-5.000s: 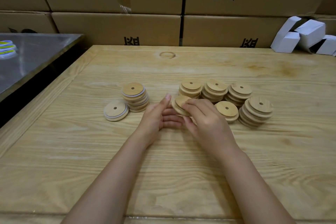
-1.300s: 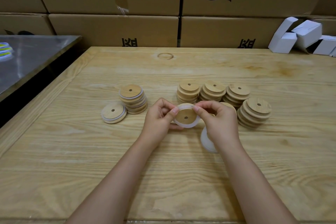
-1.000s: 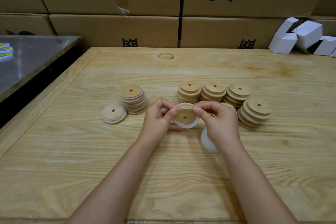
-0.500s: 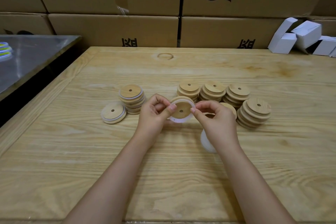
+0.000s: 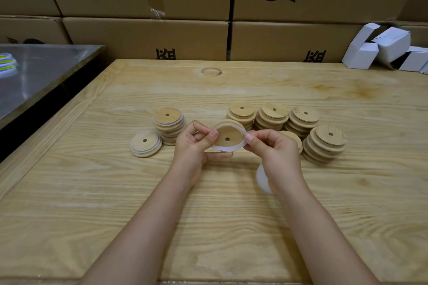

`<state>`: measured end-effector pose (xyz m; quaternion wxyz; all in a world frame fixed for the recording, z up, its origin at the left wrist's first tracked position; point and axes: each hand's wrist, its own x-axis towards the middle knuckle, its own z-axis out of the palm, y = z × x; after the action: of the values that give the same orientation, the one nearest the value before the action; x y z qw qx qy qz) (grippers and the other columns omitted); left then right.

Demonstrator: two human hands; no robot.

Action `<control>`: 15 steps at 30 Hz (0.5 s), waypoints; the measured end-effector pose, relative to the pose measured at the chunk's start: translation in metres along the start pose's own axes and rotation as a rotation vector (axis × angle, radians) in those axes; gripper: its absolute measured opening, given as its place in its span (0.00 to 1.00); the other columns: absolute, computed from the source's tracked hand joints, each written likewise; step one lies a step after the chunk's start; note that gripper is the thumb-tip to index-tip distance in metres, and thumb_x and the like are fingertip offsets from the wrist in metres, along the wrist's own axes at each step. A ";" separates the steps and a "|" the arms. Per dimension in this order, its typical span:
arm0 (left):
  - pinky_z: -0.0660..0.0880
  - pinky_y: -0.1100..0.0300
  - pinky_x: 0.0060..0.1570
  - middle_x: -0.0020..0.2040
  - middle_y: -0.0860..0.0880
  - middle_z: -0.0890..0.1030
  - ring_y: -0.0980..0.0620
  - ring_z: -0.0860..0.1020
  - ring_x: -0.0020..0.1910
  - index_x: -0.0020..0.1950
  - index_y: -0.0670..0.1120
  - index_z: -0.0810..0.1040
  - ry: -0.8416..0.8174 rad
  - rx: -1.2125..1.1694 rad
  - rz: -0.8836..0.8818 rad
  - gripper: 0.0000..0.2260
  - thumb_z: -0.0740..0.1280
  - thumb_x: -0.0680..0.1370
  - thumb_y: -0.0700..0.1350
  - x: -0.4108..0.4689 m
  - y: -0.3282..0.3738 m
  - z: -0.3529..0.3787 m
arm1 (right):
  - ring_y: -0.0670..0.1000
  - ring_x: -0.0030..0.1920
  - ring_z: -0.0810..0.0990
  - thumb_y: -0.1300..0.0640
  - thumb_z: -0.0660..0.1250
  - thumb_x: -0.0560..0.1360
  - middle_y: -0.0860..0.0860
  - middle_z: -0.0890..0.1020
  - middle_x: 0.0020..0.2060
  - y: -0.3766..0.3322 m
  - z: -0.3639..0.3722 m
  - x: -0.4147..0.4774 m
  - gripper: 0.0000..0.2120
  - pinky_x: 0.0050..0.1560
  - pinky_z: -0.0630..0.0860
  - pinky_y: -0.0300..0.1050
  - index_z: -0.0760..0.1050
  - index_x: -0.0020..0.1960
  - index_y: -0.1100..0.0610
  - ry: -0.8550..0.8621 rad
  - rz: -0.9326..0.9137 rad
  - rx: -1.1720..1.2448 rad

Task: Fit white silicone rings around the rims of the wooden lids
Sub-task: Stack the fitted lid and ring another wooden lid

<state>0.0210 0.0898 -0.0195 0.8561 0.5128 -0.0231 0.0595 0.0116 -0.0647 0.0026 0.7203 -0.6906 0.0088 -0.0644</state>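
Note:
A round wooden lid [image 5: 227, 136] with a small centre hole is held above the table between both hands. A white silicone ring [image 5: 229, 147] is stretched around its rim. My left hand [image 5: 194, 146] pinches the lid's left edge with thumb and fingers. My right hand [image 5: 273, 152] pinches the ring at the right edge. A bunch of white rings [image 5: 261, 178] shows under my right wrist. Lids with rings fitted lie at the left: a stack [image 5: 169, 122] and a lower pile [image 5: 146, 143]. Bare lids stand in several stacks [image 5: 298, 120] at the right.
The wooden table [image 5: 231, 215] has cardboard boxes [image 5: 148, 37] stacked along its far edge. White paper boxes [image 5: 384, 48] lie at the back right. A steel table [image 5: 34, 71] stands to the left across a dark gap.
Five seconds ago both hands took a bare lid off the table. Since then the lid has been raised and turned a little, with the ring worked around its rim.

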 end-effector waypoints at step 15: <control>0.79 0.58 0.34 0.41 0.49 0.85 0.52 0.83 0.41 0.56 0.50 0.72 -0.082 0.176 0.071 0.14 0.67 0.72 0.44 0.002 -0.002 0.000 | 0.48 0.41 0.81 0.63 0.69 0.73 0.45 0.81 0.35 0.002 0.006 -0.005 0.08 0.45 0.77 0.42 0.76 0.39 0.52 0.035 -0.170 -0.124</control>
<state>0.0232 0.0888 -0.0214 0.8035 0.5868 -0.0709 0.0707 0.0079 -0.0583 0.0009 0.6679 -0.7309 -0.0332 -0.1366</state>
